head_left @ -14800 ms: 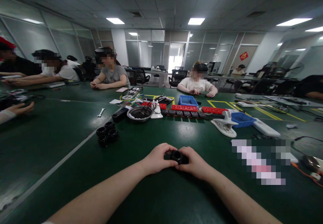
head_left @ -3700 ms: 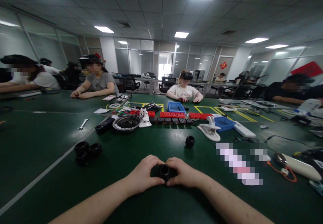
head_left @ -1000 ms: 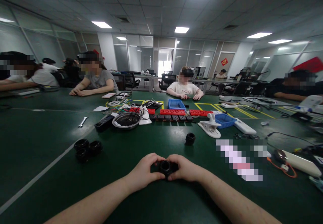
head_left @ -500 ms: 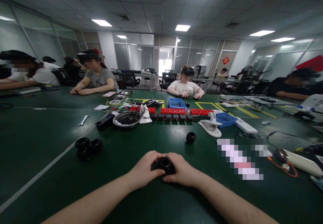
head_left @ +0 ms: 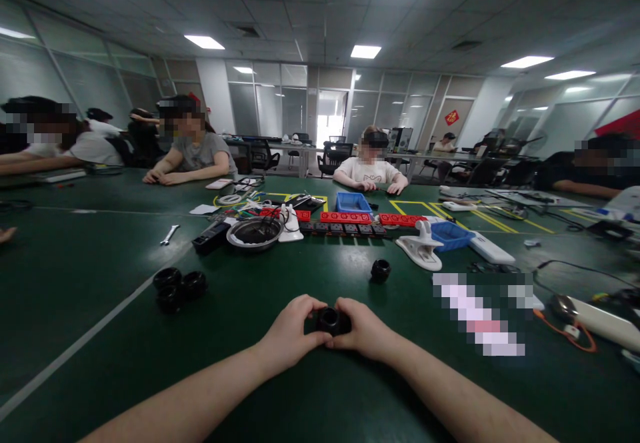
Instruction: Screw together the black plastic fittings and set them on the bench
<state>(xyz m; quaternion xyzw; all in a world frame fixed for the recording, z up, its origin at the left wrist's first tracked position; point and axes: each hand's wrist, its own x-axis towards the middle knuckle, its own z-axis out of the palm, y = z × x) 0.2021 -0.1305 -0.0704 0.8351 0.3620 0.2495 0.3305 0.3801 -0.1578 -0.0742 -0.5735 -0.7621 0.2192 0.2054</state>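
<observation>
Both my hands meet over the green table [head_left: 100,276], closed round one small black ring-shaped part [head_left: 330,320]. My left hand [head_left: 290,333] pinches its left side and my right hand [head_left: 365,330] grips its right side. The part's round opening faces up between my fingertips. A single black ring part [head_left: 381,270] lies on the table just beyond my right hand. Three more black ring parts [head_left: 177,286] sit clustered to the left.
Beyond my hands stand a metal bowl [head_left: 254,232], red and black power strips [head_left: 357,223], two blue trays [head_left: 353,202], a white clamp [head_left: 423,250] and a wrench [head_left: 169,234]. Cables and a mouse [head_left: 565,306] lie at the right. Several people sit around the table.
My hands have stayed together on the black part, with small shifts of the fingers around it. Since the oldest frame, one ring part has appeared beyond my right hand and the left cluster is smaller.
</observation>
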